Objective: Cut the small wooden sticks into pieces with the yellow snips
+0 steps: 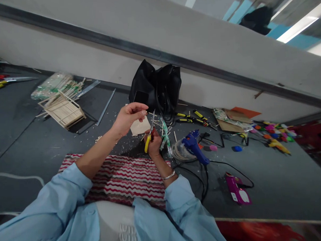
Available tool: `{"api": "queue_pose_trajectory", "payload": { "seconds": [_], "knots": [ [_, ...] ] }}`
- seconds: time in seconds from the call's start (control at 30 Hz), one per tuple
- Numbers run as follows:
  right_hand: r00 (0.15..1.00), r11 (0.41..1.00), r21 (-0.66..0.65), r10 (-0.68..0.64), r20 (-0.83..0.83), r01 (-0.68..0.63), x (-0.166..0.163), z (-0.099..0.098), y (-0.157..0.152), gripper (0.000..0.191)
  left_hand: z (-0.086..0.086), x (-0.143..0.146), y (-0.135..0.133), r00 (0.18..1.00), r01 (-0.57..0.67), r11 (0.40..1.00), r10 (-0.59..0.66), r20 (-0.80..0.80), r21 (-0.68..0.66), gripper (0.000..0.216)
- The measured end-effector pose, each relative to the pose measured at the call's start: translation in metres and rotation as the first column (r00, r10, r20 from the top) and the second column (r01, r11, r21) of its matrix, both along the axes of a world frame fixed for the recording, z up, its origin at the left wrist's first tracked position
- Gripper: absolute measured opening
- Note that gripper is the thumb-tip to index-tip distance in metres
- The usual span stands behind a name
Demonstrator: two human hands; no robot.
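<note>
My right hand is closed around the handles of a pair of scissors with yellow on the handle and blades pointing away from me. To the left of the blades, my left hand has its thumb and fingers pinched together. Whatever lies in that pinch is too small to make out. Below it on the table rests a square pale card. Thin wooden sticks and a clear-and-green plastic wrapper lie just right of the scissors, among scattered chips.
A blue glue gun rests on a tub at right, its cord trailing. Behind stands a black bag. At left are a small stick-built frame and a metal ruler. Yellow-black pliers lie right of the bag; a striped cloth lies nearest me.
</note>
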State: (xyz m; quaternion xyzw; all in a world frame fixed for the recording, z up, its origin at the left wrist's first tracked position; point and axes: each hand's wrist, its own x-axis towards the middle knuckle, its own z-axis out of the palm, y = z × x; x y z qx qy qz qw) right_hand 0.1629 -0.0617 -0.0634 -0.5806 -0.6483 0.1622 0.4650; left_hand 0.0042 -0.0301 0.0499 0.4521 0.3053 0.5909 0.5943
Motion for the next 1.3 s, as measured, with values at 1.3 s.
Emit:
{"api": "queue_pose_trajectory", "payload": {
  "seconds": [1.3],
  "knots": [
    [0.997, 0.991, -0.135, -0.009, 0.077, 0.019, 0.0, -0.003, 0.001, 0.034, -0.007, 0.003, 0.004, 0.988, 0.002, 1.0, 0.002, -0.157, 0.023, 0.028]
  ]
}}
